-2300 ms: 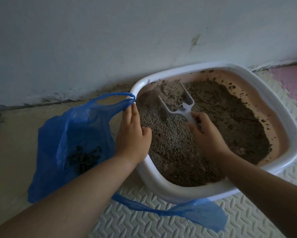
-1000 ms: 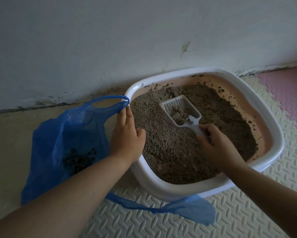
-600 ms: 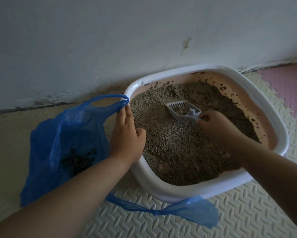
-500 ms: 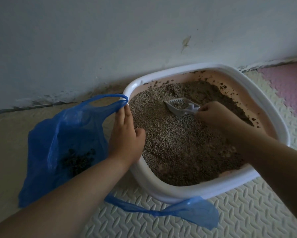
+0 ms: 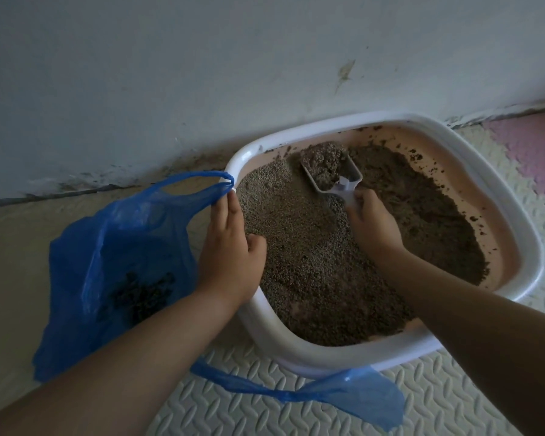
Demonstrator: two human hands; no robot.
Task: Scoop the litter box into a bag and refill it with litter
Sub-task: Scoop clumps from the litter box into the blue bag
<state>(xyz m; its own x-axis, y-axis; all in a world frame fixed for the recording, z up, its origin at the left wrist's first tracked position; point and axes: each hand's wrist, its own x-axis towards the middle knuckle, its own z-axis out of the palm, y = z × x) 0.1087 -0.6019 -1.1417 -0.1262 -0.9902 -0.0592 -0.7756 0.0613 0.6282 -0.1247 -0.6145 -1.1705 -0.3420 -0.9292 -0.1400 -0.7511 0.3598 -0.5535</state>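
Note:
A white litter box (image 5: 472,143) with a pink inner wall stands on the floor by the wall, holding grey-brown litter (image 5: 312,265). My right hand (image 5: 373,225) grips the handle of a white slotted scoop (image 5: 348,180), which is heaped with litter at the box's far left corner. My left hand (image 5: 230,247) rests on the box's left rim and pins the edge of a blue plastic bag (image 5: 107,247) against it. The bag lies open to the left with dark clumps (image 5: 142,294) at its bottom. One bag handle (image 5: 343,394) trails under the box's near side.
A pale wall (image 5: 202,73) rises right behind the box, with a stained base. The floor is cream embossed foam matting (image 5: 233,401), with a pink tile (image 5: 535,152) at the far right.
My right hand has pushed the scoop from the middle of the litter to the far left corner, and it has come up heaped with litter. The left hand and bag have stayed put.

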